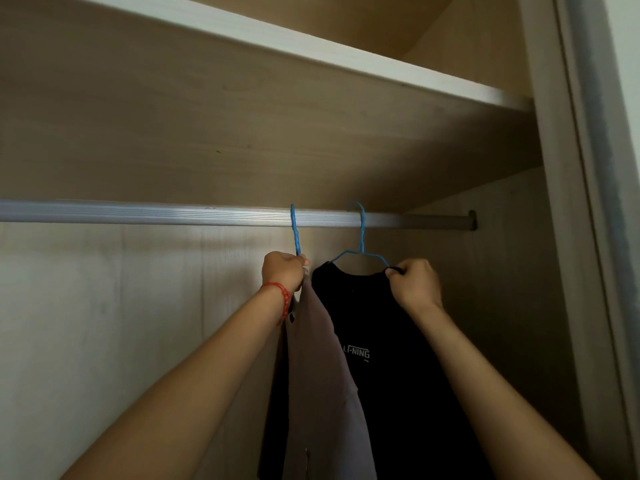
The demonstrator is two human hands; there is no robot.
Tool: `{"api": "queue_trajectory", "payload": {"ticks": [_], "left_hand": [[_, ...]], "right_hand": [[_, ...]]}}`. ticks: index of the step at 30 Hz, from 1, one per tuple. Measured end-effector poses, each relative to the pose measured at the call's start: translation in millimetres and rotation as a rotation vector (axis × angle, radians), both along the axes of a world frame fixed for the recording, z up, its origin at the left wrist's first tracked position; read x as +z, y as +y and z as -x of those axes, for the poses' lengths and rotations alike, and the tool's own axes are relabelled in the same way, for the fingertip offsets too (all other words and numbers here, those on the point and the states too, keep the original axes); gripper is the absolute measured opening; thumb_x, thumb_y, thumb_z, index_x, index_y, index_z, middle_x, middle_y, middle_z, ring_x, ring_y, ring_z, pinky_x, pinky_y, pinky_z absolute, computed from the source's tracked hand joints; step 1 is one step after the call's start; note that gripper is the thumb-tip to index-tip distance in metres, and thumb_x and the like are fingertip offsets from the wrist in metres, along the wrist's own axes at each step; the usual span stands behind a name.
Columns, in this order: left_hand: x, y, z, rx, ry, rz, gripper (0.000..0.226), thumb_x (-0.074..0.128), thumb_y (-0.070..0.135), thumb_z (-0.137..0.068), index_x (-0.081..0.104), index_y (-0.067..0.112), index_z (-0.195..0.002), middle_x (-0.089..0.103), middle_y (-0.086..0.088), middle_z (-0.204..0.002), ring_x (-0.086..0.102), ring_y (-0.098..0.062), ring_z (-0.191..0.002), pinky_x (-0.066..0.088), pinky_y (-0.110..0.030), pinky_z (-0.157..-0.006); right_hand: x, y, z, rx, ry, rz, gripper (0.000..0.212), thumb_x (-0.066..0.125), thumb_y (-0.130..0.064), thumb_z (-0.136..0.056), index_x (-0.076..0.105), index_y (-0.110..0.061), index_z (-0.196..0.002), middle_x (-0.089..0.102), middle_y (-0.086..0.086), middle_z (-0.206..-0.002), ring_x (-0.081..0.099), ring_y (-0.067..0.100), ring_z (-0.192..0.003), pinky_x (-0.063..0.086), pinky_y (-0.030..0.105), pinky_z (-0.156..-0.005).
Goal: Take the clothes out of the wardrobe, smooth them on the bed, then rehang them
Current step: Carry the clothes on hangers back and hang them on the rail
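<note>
Two garments hang from the silver wardrobe rail [173,214] on blue hangers. A grey-brown garment [318,375] hangs edge-on from the left blue hanger [295,233]; my left hand [282,271], with a red bracelet on the wrist, grips that hanger's neck just under the rail. To its right a black shirt [398,393] with white lettering hangs on the right blue hanger [360,244]. My right hand [415,284] pinches the black shirt's shoulder at the hanger's right end.
A pale shelf [277,39] runs above the rail. The wardrobe's right side panel [568,202] and door frame stand close to the black shirt. The rail's left stretch carries no hangers. The back wall [104,323] is light wood.
</note>
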State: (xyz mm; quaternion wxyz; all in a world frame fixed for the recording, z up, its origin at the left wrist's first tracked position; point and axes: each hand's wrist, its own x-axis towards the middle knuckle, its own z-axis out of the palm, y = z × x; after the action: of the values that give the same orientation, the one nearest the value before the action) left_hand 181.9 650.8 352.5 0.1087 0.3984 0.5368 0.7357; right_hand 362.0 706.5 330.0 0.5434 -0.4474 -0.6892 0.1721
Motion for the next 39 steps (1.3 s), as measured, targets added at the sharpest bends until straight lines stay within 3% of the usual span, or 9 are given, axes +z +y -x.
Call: {"api": "queue_trajectory", "payload": {"ticks": [13, 17, 19, 21, 23, 28, 32, 37, 39], "left_hand": [[-10.7, -14.3, 0.9, 0.092, 0.081, -0.014, 0.017, 0.058, 0.009, -0.087, 0.069, -0.003, -0.093, 0.068, -0.026, -0.094, 0.059, -0.028, -0.074, 0.053, -0.041, -0.087], [-11.1, -19.6, -0.6, 0.105, 0.103, 0.008, 0.019, 0.058, 0.011, -0.087, 0.07, -0.002, -0.094, 0.069, -0.024, -0.099, 0.064, -0.039, -0.094, 0.052, -0.044, -0.089], [-11.5, -22.3, -0.6, 0.097, 0.127, 0.024, 0.022, 0.056, 0.015, -0.089, 0.07, -0.001, -0.093, 0.069, -0.021, -0.094, 0.065, -0.036, -0.087, 0.054, -0.039, -0.082], [-13.9, -27.0, -0.7, 0.08, 0.155, 0.047, 0.027, 0.053, 0.021, -0.091, 0.069, 0.002, -0.081, 0.065, -0.013, -0.076, 0.06, -0.026, -0.064, 0.05, -0.03, -0.063], [-19.8, -34.4, -0.8, 0.067, 0.177, 0.075, 0.03, 0.051, 0.025, -0.092, 0.064, 0.007, -0.071, 0.057, -0.006, -0.061, 0.052, -0.018, -0.052, 0.044, -0.024, -0.053], [-42.6, -54.9, 0.6, 0.078, 0.329, 0.105, 0.024, 0.052, 0.026, -0.091, 0.063, 0.011, -0.075, 0.058, -0.001, -0.064, 0.057, -0.02, -0.071, 0.046, -0.026, -0.072], [-71.1, -87.0, -3.9, 0.091, 0.522, 0.133, 0.021, 0.054, 0.024, -0.09, 0.068, 0.008, -0.092, 0.063, -0.001, -0.083, 0.057, -0.014, -0.081, 0.042, -0.021, -0.076], [-105.8, -132.0, -3.2, -0.003, 0.621, 0.156, 0.024, 0.054, 0.026, -0.091, 0.066, 0.011, -0.106, 0.061, 0.003, -0.098, 0.053, -0.007, -0.089, 0.039, -0.018, -0.078], [-120.5, -150.0, -1.5, -0.034, 0.627, 0.168, 0.024, 0.054, 0.025, -0.091, 0.065, 0.012, -0.107, 0.064, 0.0, -0.101, 0.052, -0.006, -0.089, 0.038, -0.017, -0.078]], "right_hand": [[-8.2, -10.1, -10.4, -0.063, -0.07, 0.022, 0.022, 0.053, -0.02, -0.091, 0.066, -0.008, -0.104, 0.066, 0.016, -0.107, 0.06, 0.033, -0.103, 0.039, 0.027, -0.071], [-11.5, -16.4, -13.5, -0.033, -0.113, 0.033, 0.021, 0.052, -0.02, -0.092, 0.064, -0.007, -0.104, 0.065, 0.015, -0.103, 0.06, 0.031, -0.097, 0.045, 0.031, -0.075], [-14.2, -20.4, -13.9, -0.026, -0.139, 0.026, 0.021, 0.051, -0.021, -0.093, 0.063, -0.007, -0.104, 0.064, 0.012, -0.097, 0.058, 0.027, -0.088, 0.041, 0.029, -0.071], [-17.9, -26.6, -13.7, -0.058, -0.154, 0.002, 0.021, 0.05, -0.022, -0.093, 0.062, -0.008, -0.104, 0.062, 0.012, -0.096, 0.055, 0.026, -0.083, 0.038, 0.028, -0.069], [-22.0, -33.8, -12.2, -0.091, -0.177, -0.013, 0.023, 0.05, -0.023, -0.093, 0.06, -0.009, -0.108, 0.062, 0.014, -0.1, 0.057, 0.03, -0.09, 0.038, 0.029, -0.07], [-29.5, -55.5, -10.7, -0.189, -0.203, -0.079, 0.032, 0.052, -0.024, -0.091, 0.054, -0.012, -0.121, 0.059, 0.015, -0.116, 0.057, 0.034, -0.105, 0.043, 0.033, -0.075], [-36.1, -79.9, -20.9, -0.119, -0.129, -0.134, 0.034, 0.057, -0.025, -0.088, 0.058, -0.013, -0.12, 0.061, 0.013, -0.119, 0.057, 0.032, -0.109, 0.045, 0.034, -0.088], [-50.5, -131.4, -46.0, 0.034, 0.072, -0.097, 0.025, 0.06, -0.023, -0.087, 0.066, -0.015, -0.11, 0.067, 0.003, -0.101, 0.061, 0.018, -0.103, 0.048, 0.033, -0.093], [-64.9, -156.4, -55.5, 0.018, 0.114, -0.12, 0.024, 0.058, -0.023, -0.089, 0.065, -0.017, -0.111, 0.063, -0.005, -0.097, 0.059, 0.013, -0.1, 0.047, 0.026, -0.085]]}}
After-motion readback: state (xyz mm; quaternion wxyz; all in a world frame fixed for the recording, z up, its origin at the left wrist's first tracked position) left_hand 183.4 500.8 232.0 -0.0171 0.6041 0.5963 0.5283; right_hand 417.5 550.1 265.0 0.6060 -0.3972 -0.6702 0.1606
